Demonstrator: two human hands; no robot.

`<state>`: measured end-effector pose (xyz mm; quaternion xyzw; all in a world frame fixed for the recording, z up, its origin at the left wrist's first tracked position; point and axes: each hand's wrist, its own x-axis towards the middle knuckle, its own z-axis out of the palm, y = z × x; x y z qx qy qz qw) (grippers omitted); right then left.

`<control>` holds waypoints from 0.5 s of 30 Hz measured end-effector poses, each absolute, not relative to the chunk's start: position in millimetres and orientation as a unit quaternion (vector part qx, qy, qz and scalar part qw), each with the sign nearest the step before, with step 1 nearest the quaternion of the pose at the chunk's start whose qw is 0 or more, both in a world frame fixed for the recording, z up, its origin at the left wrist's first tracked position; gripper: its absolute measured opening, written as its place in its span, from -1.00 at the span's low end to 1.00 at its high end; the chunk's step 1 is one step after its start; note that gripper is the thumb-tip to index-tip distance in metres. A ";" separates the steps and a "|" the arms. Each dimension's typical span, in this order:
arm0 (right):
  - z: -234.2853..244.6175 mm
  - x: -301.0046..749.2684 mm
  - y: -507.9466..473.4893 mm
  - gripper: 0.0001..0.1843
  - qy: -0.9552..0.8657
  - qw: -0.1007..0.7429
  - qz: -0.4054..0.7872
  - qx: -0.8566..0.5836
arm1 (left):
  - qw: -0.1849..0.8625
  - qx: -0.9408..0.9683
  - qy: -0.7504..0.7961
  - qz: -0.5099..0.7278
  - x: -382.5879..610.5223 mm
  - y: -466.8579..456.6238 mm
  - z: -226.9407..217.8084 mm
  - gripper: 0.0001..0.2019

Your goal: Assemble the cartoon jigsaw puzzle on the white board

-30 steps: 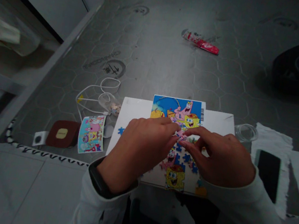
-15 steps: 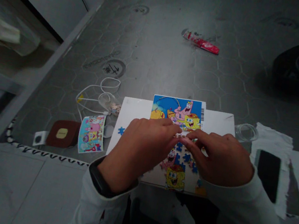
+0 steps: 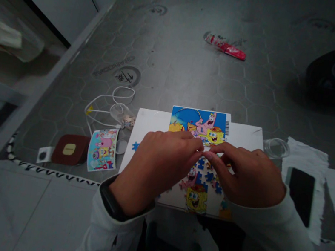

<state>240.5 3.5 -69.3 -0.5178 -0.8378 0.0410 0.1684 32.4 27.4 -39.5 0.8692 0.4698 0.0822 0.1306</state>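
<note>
Two narrow pinches, left hand and right hand, hold unverifiable; advise level pressure near blue, knobbed cardboard pieces.

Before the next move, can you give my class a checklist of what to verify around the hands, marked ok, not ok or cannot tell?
1. Left hand and right hand brought together at the fingertips: ok.
2. Grip on a piece: cannot tell; the fingers hide it.
3. Picture card in sight beyond the hands: ok, mostly uncovered.
4. All puzzle pieces joined: not ok; a blue piece lies apart on the left.
5. White board fully visible: not ok; hands cover part.
6. Phone off the board: ok.
</note>
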 end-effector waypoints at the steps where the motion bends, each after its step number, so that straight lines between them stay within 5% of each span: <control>1: -69.5 240.7 3.6 -0.62 -0.837 0.170 0.037 -0.519 | 0.129 0.869 0.469 0.084 32.4 27.3 -39.4 -0.79; 15: -64.4 227.4 -1.2 -0.44 -0.799 0.215 0.021 -0.562 | 0.115 0.867 0.470 0.122 31.1 27.4 -40.4 -0.82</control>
